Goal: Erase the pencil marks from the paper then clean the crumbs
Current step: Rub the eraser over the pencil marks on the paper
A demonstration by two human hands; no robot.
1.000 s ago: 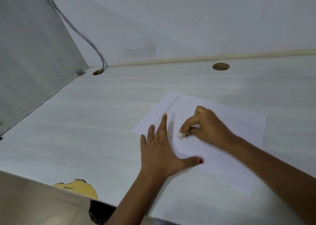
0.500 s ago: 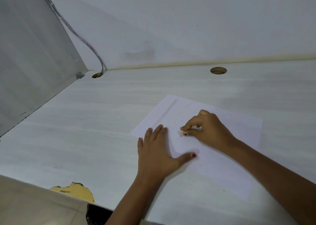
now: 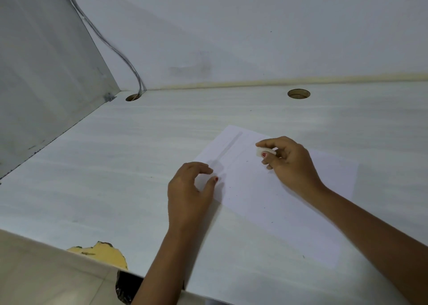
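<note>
A white sheet of paper (image 3: 273, 195) lies on the pale desk (image 3: 115, 165), right of centre. A few tiny dark crumbs dot it. My right hand (image 3: 289, 163) hovers over the paper's upper part and pinches a small white eraser (image 3: 264, 151) between thumb and forefinger, lifted off the sheet. My left hand (image 3: 190, 193) sits at the paper's left edge, fingers curled, thumb and fingertips close together near that edge. Whether it pinches the paper I cannot tell.
A grey side panel (image 3: 41, 77) walls off the left. Cables (image 3: 120, 52) run down into a desk hole (image 3: 132, 97) in the back corner. A second hole (image 3: 298, 94) is at the back right. The desk's front edge has a chipped yellow patch (image 3: 104, 253).
My right hand lifted the eraser off the sheet and moved it up and away. My left hand, earlier flat on the paper, curled its fingers and drew back to the left edge.
</note>
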